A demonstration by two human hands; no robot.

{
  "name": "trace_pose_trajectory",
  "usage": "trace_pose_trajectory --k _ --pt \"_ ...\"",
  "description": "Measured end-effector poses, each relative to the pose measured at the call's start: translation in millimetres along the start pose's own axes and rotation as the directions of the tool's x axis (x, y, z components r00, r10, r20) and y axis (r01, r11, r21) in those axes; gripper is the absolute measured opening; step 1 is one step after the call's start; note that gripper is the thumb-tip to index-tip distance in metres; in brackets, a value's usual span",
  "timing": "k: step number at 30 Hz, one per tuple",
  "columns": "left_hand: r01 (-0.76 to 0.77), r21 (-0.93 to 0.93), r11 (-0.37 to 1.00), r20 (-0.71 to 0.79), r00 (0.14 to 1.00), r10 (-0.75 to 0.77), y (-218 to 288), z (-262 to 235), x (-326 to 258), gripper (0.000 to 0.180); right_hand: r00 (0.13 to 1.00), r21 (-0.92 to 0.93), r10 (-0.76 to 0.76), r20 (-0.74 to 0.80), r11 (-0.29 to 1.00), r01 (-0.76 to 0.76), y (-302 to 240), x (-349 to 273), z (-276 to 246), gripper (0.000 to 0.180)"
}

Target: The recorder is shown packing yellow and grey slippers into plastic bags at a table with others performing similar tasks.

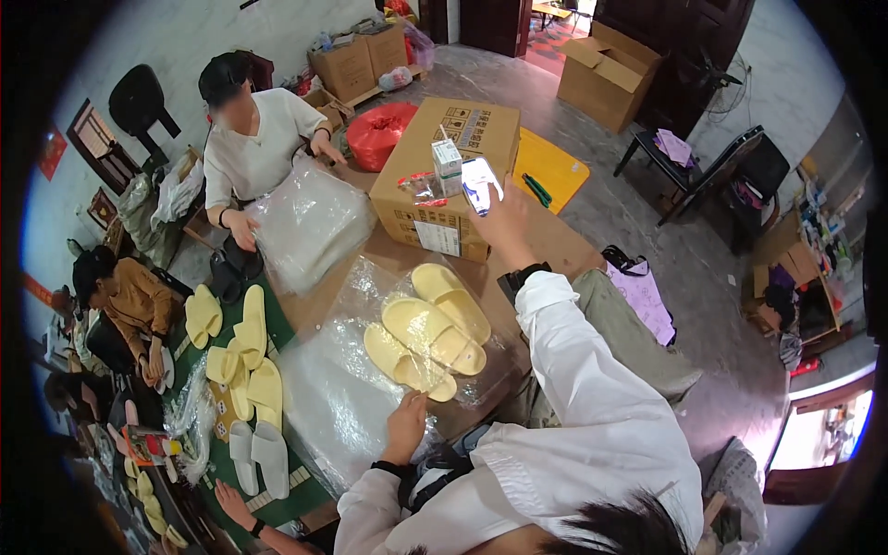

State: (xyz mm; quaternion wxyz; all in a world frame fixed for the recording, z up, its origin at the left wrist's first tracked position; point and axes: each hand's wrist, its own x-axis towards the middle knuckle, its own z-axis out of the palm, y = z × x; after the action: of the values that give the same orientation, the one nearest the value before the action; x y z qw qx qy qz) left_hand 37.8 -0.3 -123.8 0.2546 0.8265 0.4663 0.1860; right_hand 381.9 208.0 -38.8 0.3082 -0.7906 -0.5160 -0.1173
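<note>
Right hand [504, 222] has fingers closed round a lit phone [479, 188], by the right side of the large carton [495, 125]; left hand [405, 427] is at the near edge of a clear bag [476, 384], can't tell if it pinches film. Yellow slippers [433, 335] lie in or under that bag on the table [560, 242], between carton and person. Handling: steady phone grip, light left fingers, since slick film probably slides. Edges: small white box [448, 168] stands just beside the phone, little slack there; bare tabletop right of the carton gives more room; loose clear plastic [338, 407] crowds the left
</note>
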Motion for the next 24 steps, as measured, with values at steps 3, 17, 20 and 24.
trace_pose_trajectory --k 3,17,20,24 --pt "0.026 -0.005 1.000 -0.048 0.999 -0.027 2 -1 -2 0.017 1.000 0.030 -0.001 0.013 1.000 0.001 -1 -1 5 0.060" --pt "0.067 0.082 0.994 -0.124 0.991 -0.056 -4 12 -4 0.039 0.988 0.350 0.065 -0.142 0.937 -0.012 -6 -58 3 0.072" --pt "0.245 0.141 0.959 -0.007 0.969 -0.246 2 9 1 0.052 0.978 0.326 0.178 -0.112 0.936 -0.133 -27 -116 -25 0.073" --pt "0.376 0.172 0.911 -0.058 0.927 -0.372 -9 28 2 0.068 0.951 0.351 0.296 0.089 0.884 -0.308 -16 -213 8 0.073"
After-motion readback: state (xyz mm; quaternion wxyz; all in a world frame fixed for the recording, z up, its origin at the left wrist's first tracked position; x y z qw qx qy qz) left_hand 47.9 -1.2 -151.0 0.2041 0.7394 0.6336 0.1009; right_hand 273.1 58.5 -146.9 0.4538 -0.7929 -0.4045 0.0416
